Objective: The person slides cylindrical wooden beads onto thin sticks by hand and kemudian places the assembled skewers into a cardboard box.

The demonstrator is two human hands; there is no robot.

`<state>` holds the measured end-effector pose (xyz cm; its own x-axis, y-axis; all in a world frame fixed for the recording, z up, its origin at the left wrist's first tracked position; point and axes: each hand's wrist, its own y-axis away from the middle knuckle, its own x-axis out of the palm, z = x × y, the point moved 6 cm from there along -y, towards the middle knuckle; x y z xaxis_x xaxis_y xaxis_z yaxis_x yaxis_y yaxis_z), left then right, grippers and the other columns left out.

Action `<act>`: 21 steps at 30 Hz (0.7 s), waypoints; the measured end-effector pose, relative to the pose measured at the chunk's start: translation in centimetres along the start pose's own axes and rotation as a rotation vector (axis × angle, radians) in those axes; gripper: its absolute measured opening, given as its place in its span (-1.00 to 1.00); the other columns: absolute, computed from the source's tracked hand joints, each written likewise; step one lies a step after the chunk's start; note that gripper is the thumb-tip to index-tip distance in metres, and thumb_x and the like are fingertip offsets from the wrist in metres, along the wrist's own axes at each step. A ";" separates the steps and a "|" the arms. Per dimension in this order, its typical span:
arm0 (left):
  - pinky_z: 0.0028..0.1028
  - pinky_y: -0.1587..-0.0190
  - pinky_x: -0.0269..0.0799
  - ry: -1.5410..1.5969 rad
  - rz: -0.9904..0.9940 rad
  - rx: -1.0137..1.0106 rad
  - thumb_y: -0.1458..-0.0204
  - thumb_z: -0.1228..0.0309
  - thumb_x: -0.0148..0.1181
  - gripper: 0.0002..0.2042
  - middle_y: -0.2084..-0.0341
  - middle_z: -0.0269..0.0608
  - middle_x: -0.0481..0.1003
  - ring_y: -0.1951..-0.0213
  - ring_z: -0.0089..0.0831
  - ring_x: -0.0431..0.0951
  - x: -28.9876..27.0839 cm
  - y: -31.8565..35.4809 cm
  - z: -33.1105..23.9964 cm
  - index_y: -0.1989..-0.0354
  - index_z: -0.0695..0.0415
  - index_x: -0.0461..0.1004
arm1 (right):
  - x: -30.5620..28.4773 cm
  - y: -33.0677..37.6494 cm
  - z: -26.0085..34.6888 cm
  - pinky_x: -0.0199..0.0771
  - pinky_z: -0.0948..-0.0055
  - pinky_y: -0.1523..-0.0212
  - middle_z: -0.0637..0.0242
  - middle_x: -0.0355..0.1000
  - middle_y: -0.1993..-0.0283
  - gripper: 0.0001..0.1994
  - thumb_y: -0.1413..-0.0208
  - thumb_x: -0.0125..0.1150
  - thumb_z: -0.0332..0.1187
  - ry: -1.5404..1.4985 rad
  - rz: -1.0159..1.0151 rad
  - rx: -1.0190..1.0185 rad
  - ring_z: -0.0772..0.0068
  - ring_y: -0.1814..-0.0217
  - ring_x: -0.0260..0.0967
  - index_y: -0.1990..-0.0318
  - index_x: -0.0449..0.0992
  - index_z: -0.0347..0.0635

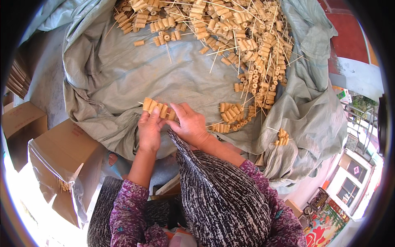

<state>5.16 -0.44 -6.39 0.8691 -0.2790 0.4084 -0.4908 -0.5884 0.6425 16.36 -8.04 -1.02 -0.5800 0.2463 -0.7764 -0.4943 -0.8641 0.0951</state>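
Held skewer (153,106): I read its pieces as golden tan, a shade deeper toward the right end. Big heap (263,53) beyond: honey to light brown, streaked with pale cream sticks (168,53). Ground sheet (135,74): dull grey-green, faint bluish lines; I see it go cooler, bluer, at top left. Sleeves (126,206): purple, mottled with a pale floral print, touches of teal. Lap garment (226,197): black, broken white streaks all over. Cartons (68,142), left: brown, faint reddish print. Panel (349,35), upper right: brick red. Door (345,181), lower right: white, dark panes, small diamond motif on one. Mural (317,235) near it: red flower shape, greens, yellow.
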 end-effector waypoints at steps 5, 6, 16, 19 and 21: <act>-0.42 0.12 0.57 0.008 0.040 -0.012 -0.23 0.39 0.10 -0.70 0.05 -0.21 0.50 0.07 -0.41 0.57 -0.7 0.2 0.1 -0.10 0.19 0.37 | 0.1 0.2 0.5 0.56 0.25 0.26 0.22 0.45 0.10 -0.43 0.09 0.38 -0.30 -0.046 -0.007 -0.107 0.11 0.21 0.51 -0.16 0.39 -0.08; -0.42 0.13 0.58 0.011 0.036 -0.013 -0.23 0.40 0.11 -0.71 0.06 -0.23 0.51 0.07 -0.42 0.57 -0.6 0.3 0.2 -0.09 0.18 0.38 | 0.1 0.2 0.5 0.55 0.24 0.28 0.22 0.43 0.11 -0.44 0.08 0.36 -0.31 -0.050 -0.007 -0.113 0.10 0.21 0.51 -0.15 0.38 -0.10; -0.29 0.00 0.53 0.121 0.016 0.085 -0.24 0.38 0.08 -0.64 0.05 -0.06 0.49 0.07 -0.29 0.56 -2.9 -0.7 -2.7 -0.17 0.20 0.27 | -2.8 -0.2 -6.9 0.42 0.17 -0.12 0.17 0.37 -0.20 -0.40 0.02 0.29 -0.34 0.338 0.197 -0.063 0.13 -0.15 0.39 -0.25 0.31 -0.04; -0.26 -0.05 0.50 0.113 0.044 0.099 -0.23 0.35 0.10 -0.58 0.01 -0.07 0.46 0.06 -0.29 0.55 -4.0 -1.2 -4.5 -0.22 0.17 0.20 | -4.3 2.1 -13.3 0.09 -0.08 -0.31 0.18 0.23 -0.32 -0.39 0.04 0.26 -0.32 0.806 0.408 0.045 0.09 -0.38 0.11 -0.25 0.30 -0.05; -0.26 -0.05 0.50 0.135 0.033 0.079 -0.23 0.35 0.10 -0.57 0.02 -0.07 0.46 0.05 -0.29 0.54 -4.9 -1.3 -4.9 -0.23 0.14 0.19 | -5.2 2.9 -14.4 0.03 -0.15 -0.33 0.18 0.25 -0.26 -0.44 0.03 0.22 -0.31 0.728 0.407 0.072 0.07 -0.35 0.13 -0.21 0.33 -0.07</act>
<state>1.22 5.43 -6.05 0.8341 -0.1974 0.5151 -0.5077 -0.6399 0.5768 27.31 -18.13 -5.67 -0.1711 -0.4455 -0.8788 -0.3913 -0.7878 0.4756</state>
